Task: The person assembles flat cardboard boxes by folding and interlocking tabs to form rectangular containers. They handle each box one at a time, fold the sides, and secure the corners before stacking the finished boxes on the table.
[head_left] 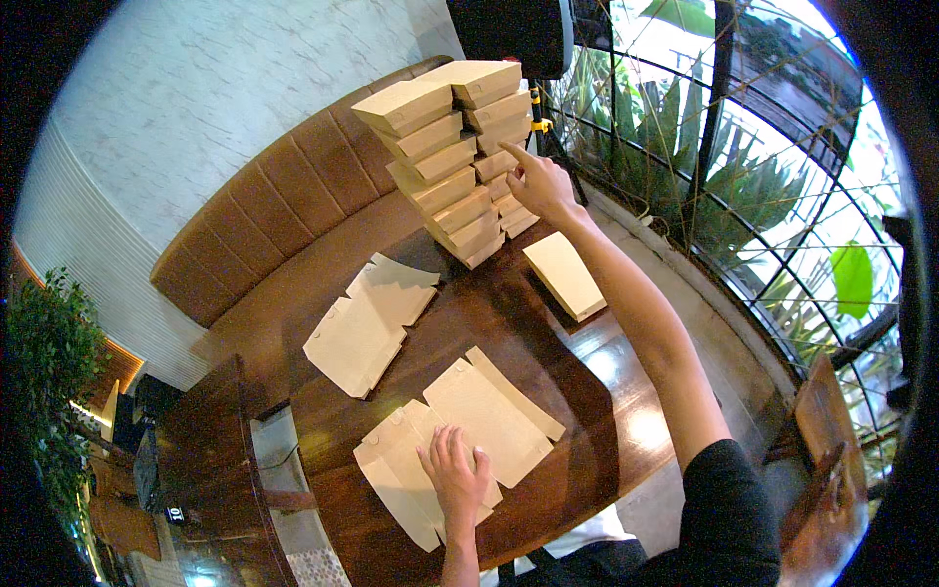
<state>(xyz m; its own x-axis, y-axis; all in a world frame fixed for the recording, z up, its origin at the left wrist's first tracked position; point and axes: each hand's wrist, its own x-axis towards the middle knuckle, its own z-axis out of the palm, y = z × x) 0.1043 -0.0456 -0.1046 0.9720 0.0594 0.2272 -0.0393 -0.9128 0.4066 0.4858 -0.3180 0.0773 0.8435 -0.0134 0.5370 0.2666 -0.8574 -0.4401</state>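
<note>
My left hand [458, 477] lies with its fingers spread on an unfolded cardboard box blank [499, 416] near the table's front edge. Up and away to the right, my right hand [541, 184] is raised with its index finger stretched out and the other fingers curled, holding nothing. That fingertip is in front of or beside a tall double stack of folded cardboard boxes [445, 161]; whether it touches them I cannot tell. One more flat blank [370, 323] lies left of the stack. A single closed box [565, 277] sits by the right edge, below my right forearm.
All of this rests on a dark wooden table [469, 308]. Behind it runs a brown padded bench [284, 201] along a pale wall. A black-framed window [714, 127] with plants outside is on the right. A wooden chair [827, 440] stands at lower right.
</note>
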